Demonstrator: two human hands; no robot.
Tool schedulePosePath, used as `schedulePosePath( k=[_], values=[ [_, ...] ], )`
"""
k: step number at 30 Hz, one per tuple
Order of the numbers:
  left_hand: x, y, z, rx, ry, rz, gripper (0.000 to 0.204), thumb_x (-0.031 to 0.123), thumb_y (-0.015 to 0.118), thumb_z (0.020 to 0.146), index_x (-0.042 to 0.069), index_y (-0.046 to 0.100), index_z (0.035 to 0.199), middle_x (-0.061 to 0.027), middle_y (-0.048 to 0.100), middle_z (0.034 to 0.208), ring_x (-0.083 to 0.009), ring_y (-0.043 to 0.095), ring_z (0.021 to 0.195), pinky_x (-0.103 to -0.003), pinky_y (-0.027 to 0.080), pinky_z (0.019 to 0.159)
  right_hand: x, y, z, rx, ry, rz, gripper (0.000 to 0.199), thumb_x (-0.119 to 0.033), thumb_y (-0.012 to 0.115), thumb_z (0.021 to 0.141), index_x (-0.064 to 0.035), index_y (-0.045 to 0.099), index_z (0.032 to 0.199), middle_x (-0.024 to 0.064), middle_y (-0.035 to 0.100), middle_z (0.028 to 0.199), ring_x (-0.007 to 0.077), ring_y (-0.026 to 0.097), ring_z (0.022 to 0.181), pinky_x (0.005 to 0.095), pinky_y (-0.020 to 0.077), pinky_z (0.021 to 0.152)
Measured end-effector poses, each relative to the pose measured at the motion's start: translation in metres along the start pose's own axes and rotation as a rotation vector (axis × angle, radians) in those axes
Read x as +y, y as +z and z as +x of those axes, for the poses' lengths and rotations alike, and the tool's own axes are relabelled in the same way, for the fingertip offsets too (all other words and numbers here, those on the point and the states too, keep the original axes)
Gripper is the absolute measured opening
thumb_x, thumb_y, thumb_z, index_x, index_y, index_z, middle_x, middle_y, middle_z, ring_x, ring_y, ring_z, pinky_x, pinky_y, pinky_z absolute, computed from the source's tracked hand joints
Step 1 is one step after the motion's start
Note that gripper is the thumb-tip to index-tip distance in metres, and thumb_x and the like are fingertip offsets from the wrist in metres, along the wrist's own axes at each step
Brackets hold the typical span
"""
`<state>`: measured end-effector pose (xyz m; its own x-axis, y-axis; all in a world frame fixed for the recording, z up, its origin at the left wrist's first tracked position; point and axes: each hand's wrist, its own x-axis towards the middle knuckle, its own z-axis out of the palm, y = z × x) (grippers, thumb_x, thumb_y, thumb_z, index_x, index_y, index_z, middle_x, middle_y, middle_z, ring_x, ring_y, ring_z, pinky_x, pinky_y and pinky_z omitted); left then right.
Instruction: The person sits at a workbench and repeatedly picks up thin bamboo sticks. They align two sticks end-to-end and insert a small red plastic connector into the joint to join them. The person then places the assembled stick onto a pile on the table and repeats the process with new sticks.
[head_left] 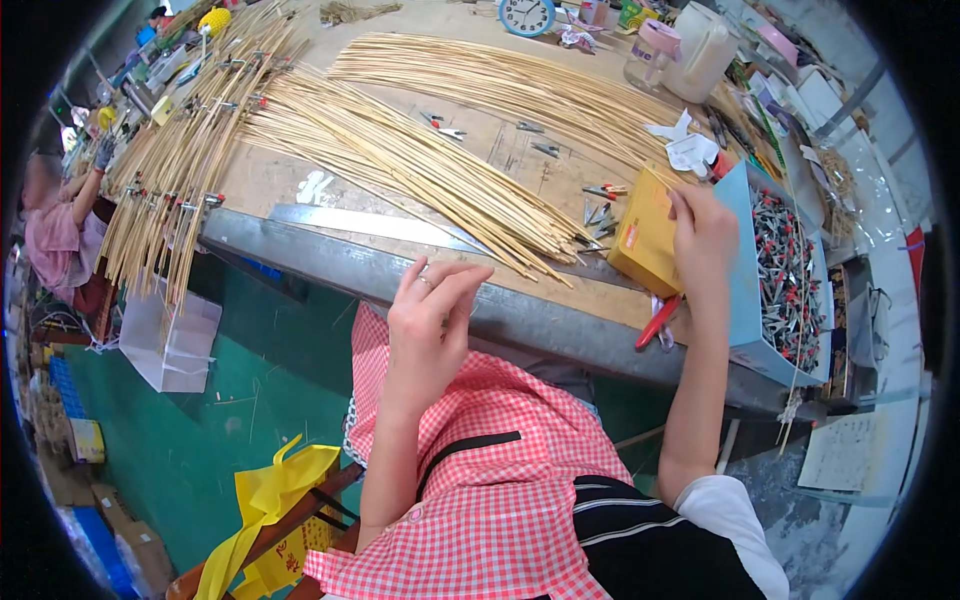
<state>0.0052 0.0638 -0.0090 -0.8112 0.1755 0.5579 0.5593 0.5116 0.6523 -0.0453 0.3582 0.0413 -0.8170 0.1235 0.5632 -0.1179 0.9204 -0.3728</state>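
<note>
Yellow box [645, 240] sits tilted at the tabletop's [420, 275] near edge, just beside the blue bin of clips [770, 290]. Your right hand [703, 228] is on its top corner — fingers curled over it, grip closed on the box. Looks like you're positioning or opening it; the next move needs a steadying second hand. Left hand [432, 310] hangs free above the metal edge, fingers loosely bent, holding nothing, close to the tips of the cane strips [420, 165]. Red-handled tool [657, 322] lies under the box.
</note>
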Motion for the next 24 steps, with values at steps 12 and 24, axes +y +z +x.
schedulePosePath(
  k=[12, 24],
  values=[
    [0.001, -0.027, -0.007, 0.500, -0.371, -1.020, 0.016, 0.005, 0.065, 0.088, -0.011, 0.064, 0.092, -0.0204, 0.067, 0.087, -0.0270, 0.070, 0.075, -0.039, 0.062, 0.068, -0.104, 0.014, -0.115, -0.763, 0.327, 1.101, 0.011, 0.000, 0.059, 0.089, 0.0074, 0.067, 0.092, 0.0051, 0.064, 0.071, 0.0088, 0.057, 0.064, 0.0229, 0.0461, 0.060],
    [-0.025, -0.011, -0.022, 0.398, -0.551, -0.988, 0.019, 0.008, 0.061, 0.091, -0.010, 0.068, 0.088, -0.0221, 0.067, 0.093, -0.0246, 0.071, 0.077, -0.026, 0.059, 0.062, -0.096, 0.023, -0.112, -0.361, -0.076, 0.672, 0.013, 0.002, 0.064, 0.081, 0.0029, 0.067, 0.093, 0.0132, 0.061, 0.081, 0.0225, 0.061, 0.069, 0.0291, 0.0465, 0.061]
  ],
)
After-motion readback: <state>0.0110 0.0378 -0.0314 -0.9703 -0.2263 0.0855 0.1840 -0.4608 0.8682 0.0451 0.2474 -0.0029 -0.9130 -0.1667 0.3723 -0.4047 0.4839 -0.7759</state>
